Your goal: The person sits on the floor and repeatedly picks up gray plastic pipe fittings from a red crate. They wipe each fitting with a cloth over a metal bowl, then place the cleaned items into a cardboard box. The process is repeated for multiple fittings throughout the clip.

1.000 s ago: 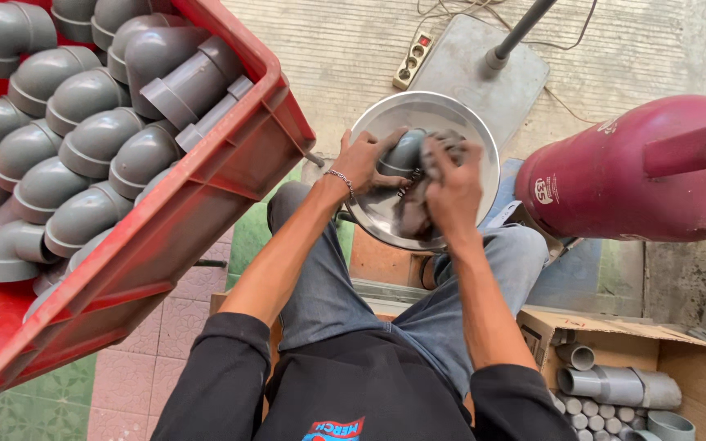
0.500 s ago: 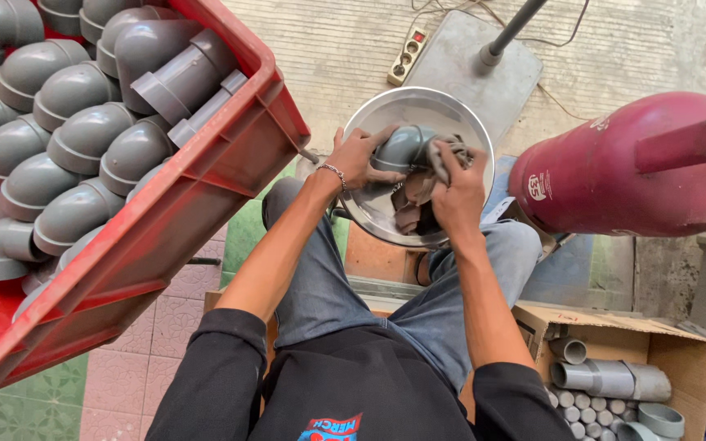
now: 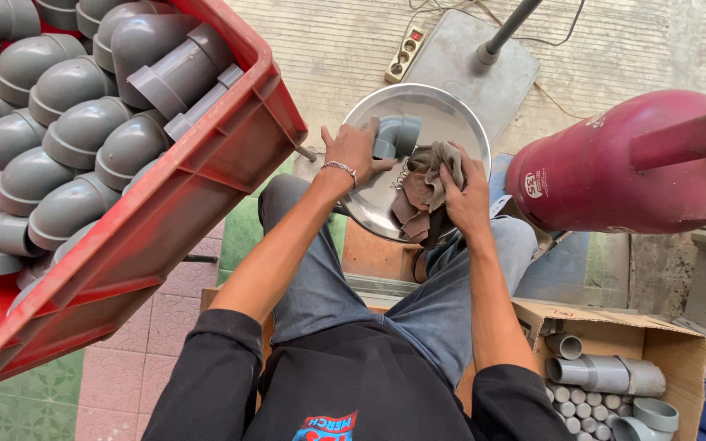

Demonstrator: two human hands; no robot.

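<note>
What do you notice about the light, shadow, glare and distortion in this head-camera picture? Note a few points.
Head view: daylight is bright and even on the concrete floor; the metal bowl shows soft glare on its rim; the left hand and right hand look sharp, without motion blur; the wide lens stretches the red crate at the near edge; shadow lies under the crate.

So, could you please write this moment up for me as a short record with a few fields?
Left hand: left hand holds a grey pipe elbow over a round metal pan.
Right hand: right hand grips a brownish cloth close beside the elbow.
Left of person: tilted red crate packed with grey elbows.
Right of person: dark red gas cylinder lying on its side.
Lower right: cardboard box with grey pipe pieces.
Beyond the pan: power strip and a stand's flat metal base.
</note>
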